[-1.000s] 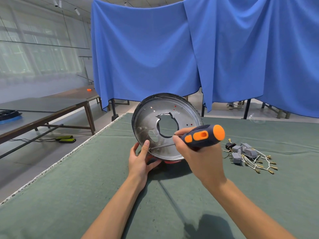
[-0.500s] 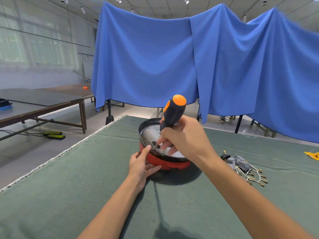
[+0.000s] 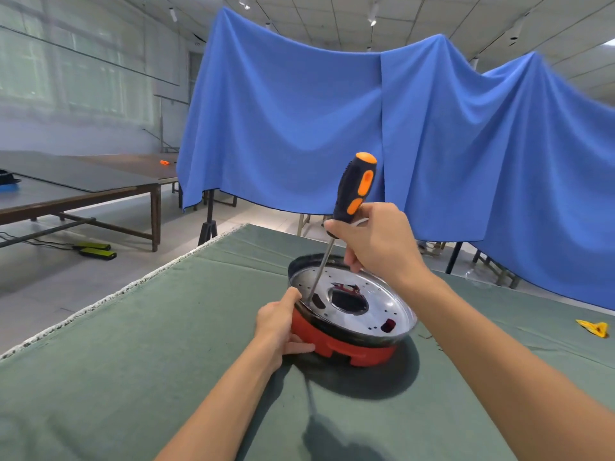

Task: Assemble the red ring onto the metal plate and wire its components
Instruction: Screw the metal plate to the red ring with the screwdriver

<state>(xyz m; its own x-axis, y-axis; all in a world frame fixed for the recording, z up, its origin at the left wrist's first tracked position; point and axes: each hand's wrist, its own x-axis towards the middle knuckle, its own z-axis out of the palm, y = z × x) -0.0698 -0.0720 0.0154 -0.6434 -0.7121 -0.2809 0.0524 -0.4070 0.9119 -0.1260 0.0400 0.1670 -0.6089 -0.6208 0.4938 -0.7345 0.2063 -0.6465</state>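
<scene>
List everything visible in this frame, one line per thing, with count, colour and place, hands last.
metal plate: 1, silver, on the red ring
red ring: 1, red, on the green cloth
screwdriver: 1, black and orange, tip down on the plate's left side
green cloth: 1, covers the worktable
yellow object: 1, cloth's right edge
blue drape: behind the table
left hand: grips the ring's left side
right hand: holds the screwdriver

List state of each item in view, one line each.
metal plate: lying on the red ring, dish side up
red ring: under plate, on the table
screwdriver: near upright, tip at plate
left hand: grips ring and plate rim
right hand: grips screwdriver
</scene>
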